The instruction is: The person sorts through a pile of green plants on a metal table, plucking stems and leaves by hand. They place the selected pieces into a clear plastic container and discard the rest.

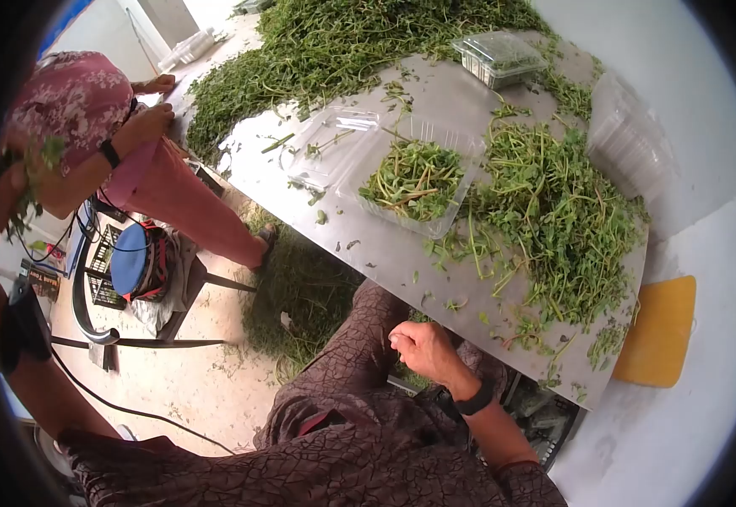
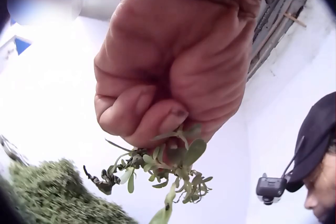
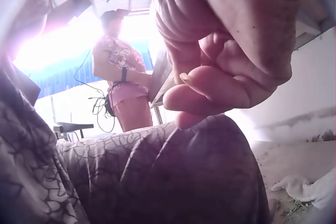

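Note:
At the head view's far left, my raised left hand [image 1: 16, 179] holds green sprigs [image 1: 47, 154]. In the left wrist view, the curled fingers of that left hand [image 2: 170, 71] grip small leafy sprigs [image 2: 176, 166], which hang below them. My right hand [image 1: 429, 351] is over my lap, beside the table's near edge; the right wrist view shows this right hand [image 3: 226, 56] loosely curled with nothing visible in it. On the table [image 1: 300, 207], an open clear container [image 1: 448, 221] has greens [image 1: 414, 182] inside, left of a loose pile of greens [image 1: 566, 211].
A large heap of greens [image 1: 334, 46] covers the table's far side, near a closed container [image 1: 499, 59]. Stacked clear containers [image 1: 630, 139] stand at the right. Another person [image 1: 89, 110] is at the left, by a chair [image 1: 97, 336]. A yellow board [image 1: 657, 331] leans against the wall.

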Demonstrator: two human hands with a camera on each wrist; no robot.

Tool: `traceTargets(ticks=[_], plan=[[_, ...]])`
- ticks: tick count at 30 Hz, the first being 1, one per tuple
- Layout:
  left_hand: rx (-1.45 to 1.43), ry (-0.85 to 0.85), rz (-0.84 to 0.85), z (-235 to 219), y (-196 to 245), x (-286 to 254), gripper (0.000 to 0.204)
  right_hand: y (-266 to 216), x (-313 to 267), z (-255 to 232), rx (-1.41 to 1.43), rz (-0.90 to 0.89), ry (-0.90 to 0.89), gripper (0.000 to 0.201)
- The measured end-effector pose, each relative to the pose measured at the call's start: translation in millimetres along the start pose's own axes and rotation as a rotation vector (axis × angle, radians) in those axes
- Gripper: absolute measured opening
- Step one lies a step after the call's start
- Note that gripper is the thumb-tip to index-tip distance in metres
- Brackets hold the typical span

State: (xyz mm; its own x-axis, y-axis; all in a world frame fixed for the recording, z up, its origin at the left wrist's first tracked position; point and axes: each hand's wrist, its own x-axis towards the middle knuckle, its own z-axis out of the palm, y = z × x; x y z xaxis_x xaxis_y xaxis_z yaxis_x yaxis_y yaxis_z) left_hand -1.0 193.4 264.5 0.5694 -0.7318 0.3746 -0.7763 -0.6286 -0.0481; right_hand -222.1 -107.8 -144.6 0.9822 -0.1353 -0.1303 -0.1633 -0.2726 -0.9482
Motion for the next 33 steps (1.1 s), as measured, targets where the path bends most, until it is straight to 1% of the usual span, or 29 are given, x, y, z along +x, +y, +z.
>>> traceTargets(ticks=[1, 2, 4, 6, 8, 9, 10, 11, 12, 13, 14, 15, 16, 17, 18, 20, 21, 22, 23, 24, 25, 27, 28, 29, 32, 33], plan=[[0.235, 0.023, 0.115, -1.2, 49.3, 27.6, 0.049, 4.8, 2.0, 0.2, -0.003, -0.005, 0.004, 0.011], [0.236, 0.029, 0.117, 7.9, 67.7, 41.3, 0.049, 11.6, 4.0, 1.3, -0.02, -0.024, 0.003, 0.012], [-0.068, -0.045, 0.147, 37.6, 90.6, 60.1, 0.035, 15.8, 6.6, 4.7, -0.032, -0.046, 0.0, 0.013], [-0.371, -0.112, 0.177, 73.7, 104.8, 75.6, 0.022, 16.1, 13.0, 6.5, 0.022, 0.017, -0.04, 0.014], [-0.678, -0.19, 0.213, 104.8, 119.8, 96.6, 0.009, 19.3, 19.4, 10.5, -0.021, -0.015, -0.034, 0.014], [-0.653, -0.401, 0.113, 115.7, 128.4, 110.0, 0.009, 21.9, 23.0, 13.7, -0.067, -0.043, -0.033, 0.015], [-0.597, -0.469, 0.207, 129.1, 134.2, 118.2, 0.008, 24.0, 27.0, 18.7, -0.069, -0.074, -0.005, 0.016], [-0.508, -0.364, 0.422, 150.4, 132.1, 123.2, 0.008, 24.4, 30.2, 21.2, -0.07, -0.072, -0.004, 0.016], [-0.582, -0.397, 0.433, 163.3, 138.7, 126.8, 0.008, 21.3, 32.6, 22.4, -0.071, -0.059, -0.007, 0.016], [-0.579, -0.473, 0.427, 173.8, 144.0, 131.4, 0.01, 18.3, 34.1, 22.1, -0.073, -0.045, -0.009, 0.017], [-0.52, -0.421, 0.511, 185.9, 146.4, 134.1, 0.01, 14.3, 36.6, 19.0, -0.175, -0.115, 0.02, 0.017], [-0.459, -0.369, 0.592, 196.6, 148.6, 136.3, 0.011, 18.9, 37.8, 19.6, -0.178, -0.111, 0.019, 0.017], [-0.447, -0.315, 0.608, 203.5, 152.8, 138.2, 0.011, 27.9, 38.7, 23.1, -0.197, -0.191, 0.049, 0.017], [-0.449, -0.315, 0.609, 210.0, 155.4, 141.4, 0.011, 38.6, 40.2, 27.6, -0.215, -0.273, 0.079, 0.016], [-0.466, -0.281, 0.61, 216.4, 157.8, 143.9, 0.012, 55.8, 40.3, 36.8, -0.215, -0.273, 0.079, 0.016], [-0.473, -0.195, 0.596, 230.9, 159.8, 147.1, 0.014, 86.3, 40.7, 53.6, 0.315, -0.021, 0.096, 0.013], [-0.471, -0.194, 0.596, 237.7, 160.7, 147.1, 0.014, 71.3, 40.7, 43.3, 0.315, -0.023, 0.096, 0.013], [-0.557, -0.222, 0.588, 243.9, 161.9, 146.1, 0.016, 40.3, 38.3, 24.3, 0.448, 0.103, 0.014, 0.012], [-0.643, -0.249, 0.578, 249.2, 162.4, 145.7, 0.017, 24.3, 37.5, 13.4, 0.579, 0.231, -0.071, 0.014], [-0.618, -0.19, 0.596, 249.0, 163.5, 146.0, 0.019, 23.5, 39.5, 12.3, 0.58, 0.23, -0.074, 0.014], [-0.616, -0.194, 0.591, 244.7, 162.8, 145.2, 0.019, 25.3, 36.1, 11.0, 0.572, 0.226, -0.074, 0.014], [-0.652, -0.341, 0.247, 228.1, 161.6, 144.9, 0.018, 25.0, 37.9, 7.9, 0.554, 0.216, -0.07, 0.014], [-0.664, -0.306, 0.192, 226.3, 158.4, 144.7, 0.015, 26.3, 36.7, 5.1, 0.543, 0.208, -0.067, 0.014], [-0.66, -0.305, 0.189, 225.1, 156.3, 144.4, 0.015, 26.3, 36.2, 5.3, 0.533, 0.199, -0.066, 0.014], [-0.671, -0.221, 0.262, 226.5, 154.8, 144.4, 0.014, 25.3, 35.1, 8.7, 0.504, 0.173, -0.054, 0.014], [-0.67, -0.221, 0.262, 228.8, 156.6, 145.5, 0.014, 22.1, 39.7, 11.3, 0.494, 0.165, -0.049, 0.014]])
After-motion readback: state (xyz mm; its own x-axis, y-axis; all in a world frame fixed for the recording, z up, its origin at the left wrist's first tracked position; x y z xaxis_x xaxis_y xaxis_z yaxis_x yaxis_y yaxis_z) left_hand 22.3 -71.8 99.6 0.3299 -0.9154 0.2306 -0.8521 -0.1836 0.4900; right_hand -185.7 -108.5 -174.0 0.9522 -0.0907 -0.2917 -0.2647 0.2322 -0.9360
